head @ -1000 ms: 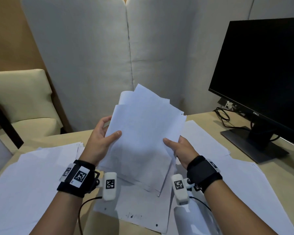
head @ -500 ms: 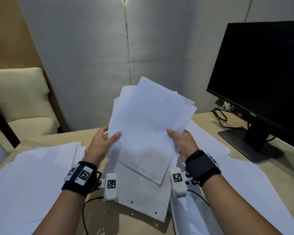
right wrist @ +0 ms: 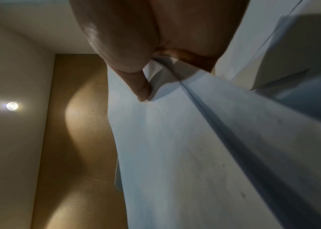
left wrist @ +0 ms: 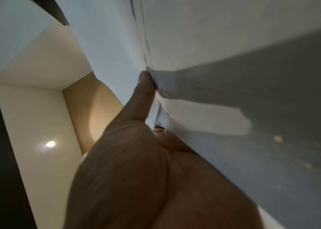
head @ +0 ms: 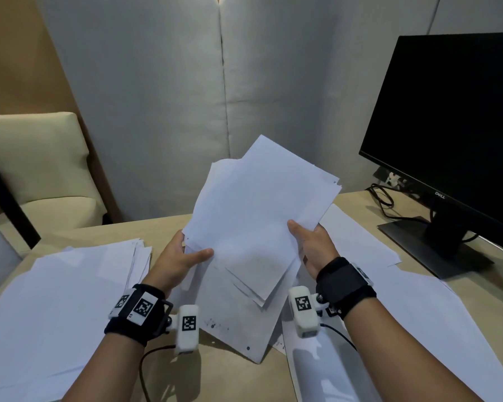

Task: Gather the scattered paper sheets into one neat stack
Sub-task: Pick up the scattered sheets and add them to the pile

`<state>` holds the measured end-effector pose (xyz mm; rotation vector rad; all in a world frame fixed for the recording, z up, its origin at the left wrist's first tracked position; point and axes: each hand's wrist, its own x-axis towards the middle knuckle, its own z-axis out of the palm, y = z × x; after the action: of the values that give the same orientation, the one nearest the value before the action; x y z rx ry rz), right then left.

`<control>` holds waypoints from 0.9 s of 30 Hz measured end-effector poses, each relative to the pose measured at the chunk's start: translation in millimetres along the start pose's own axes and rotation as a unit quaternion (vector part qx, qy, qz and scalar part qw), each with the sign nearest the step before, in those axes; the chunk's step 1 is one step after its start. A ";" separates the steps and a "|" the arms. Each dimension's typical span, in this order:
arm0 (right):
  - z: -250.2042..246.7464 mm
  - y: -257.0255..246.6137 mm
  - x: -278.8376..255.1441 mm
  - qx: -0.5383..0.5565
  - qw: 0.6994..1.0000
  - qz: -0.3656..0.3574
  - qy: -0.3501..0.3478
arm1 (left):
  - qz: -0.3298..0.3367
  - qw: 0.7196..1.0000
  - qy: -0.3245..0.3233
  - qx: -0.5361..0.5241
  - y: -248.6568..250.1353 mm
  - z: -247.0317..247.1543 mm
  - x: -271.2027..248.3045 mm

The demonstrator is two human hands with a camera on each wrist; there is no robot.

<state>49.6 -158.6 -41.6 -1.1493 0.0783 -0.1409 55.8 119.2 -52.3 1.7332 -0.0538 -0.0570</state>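
Both hands hold up an uneven bundle of white paper sheets (head: 259, 216) above the desk, tilted with its top leaning right. My left hand (head: 183, 256) grips its left edge, thumb on the front face. My right hand (head: 308, 242) grips the right edge, thumb on front. In the left wrist view the thumb (left wrist: 146, 89) presses on the paper bundle (left wrist: 234, 77). The right wrist view shows the thumb (right wrist: 140, 86) pinching the sheets (right wrist: 195, 147). More loose sheets lie on the desk: a spread pile at left (head: 55, 300), one under the bundle (head: 233, 320), and others at right (head: 404, 314).
A black monitor (head: 453, 126) on its stand (head: 436, 245) is at the right, cables behind it. A padded grey partition (head: 215, 97) backs the tan desk (head: 230, 372). A cream chair (head: 38, 169) is at far left.
The held bundle has tilted further to the right and both hands have shifted slightly rightward with it. The grip on both edges is kept.
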 end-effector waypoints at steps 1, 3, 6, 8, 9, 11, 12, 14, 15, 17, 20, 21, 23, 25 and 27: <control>-0.2 -0.1 0.6 -0.007 1.000 -0.002 0.000 | 0.000 1.000 -0.002 0.006 1.5 -0.8 -0.4; -0.4 -1.5 2.6 -0.011 1.000 -0.011 0.005 | -0.004 1.000 -0.007 0.015 4.1 -3.1 0.2; 0.8 -5.2 5.4 -0.004 0.999 -0.021 0.025 | -0.014 1.000 -0.014 -0.001 5.5 -8.2 2.0; 1.3 -6.6 6.3 0.000 0.999 -0.025 0.031 | -0.015 1.000 -0.018 -0.021 6.2 -10.6 1.6; 1.3 -6.8 6.4 0.000 0.999 -0.026 0.031 | -0.013 0.999 -0.017 -0.025 6.0 -11.6 1.2; 0.1 -6.7 5.9 -0.007 0.999 -0.024 0.030 | -0.007 1.000 -0.007 -0.023 5.7 -11.9 0.4; -0.7 -6.8 5.4 -0.012 0.999 -0.020 0.032 | -0.005 1.000 0.000 -0.017 4.9 -12.3 0.5; -3.1 -6.6 4.7 -0.024 0.999 -0.013 0.035 | -0.002 1.000 0.015 -0.005 3.4 -13.8 0.5; -4.6 -6.3 4.6 -0.029 0.999 -0.012 0.037 | -0.003 1.000 0.019 0.003 2.9 -14.5 0.4; -7.3 -6.2 4.7 -0.036 0.998 -0.011 0.042 | -0.006 1.000 0.026 0.016 2.0 -16.2 0.5; -9.1 -6.4 5.2 -0.043 0.998 -0.012 0.050 | -0.008 0.999 0.033 0.033 1.3 -19.0 1.2; -8.9 -7.1 4.9 -0.044 0.998 -0.013 0.050 | -0.006 0.999 0.035 0.036 1.5 -19.5 0.8; -7.5 -9.0 4.0 -0.047 0.998 -0.016 0.047 | -0.004 0.999 0.037 0.033 3.0 -20.4 -0.2; -5.4 -11.2 3.2 -0.044 0.998 -0.019 0.046 | -0.001 0.999 0.034 0.009 6.5 -21.6 -2.0; -4.9 -12.6 3.7 -0.029 0.998 -0.016 0.053 | 0.004 0.999 0.028 -0.038 12.6 -24.8 -3.8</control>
<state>51.7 -168.7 -32.0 -1.2016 0.1590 -0.2296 53.6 141.8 -35.8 1.6573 -0.0170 -0.0035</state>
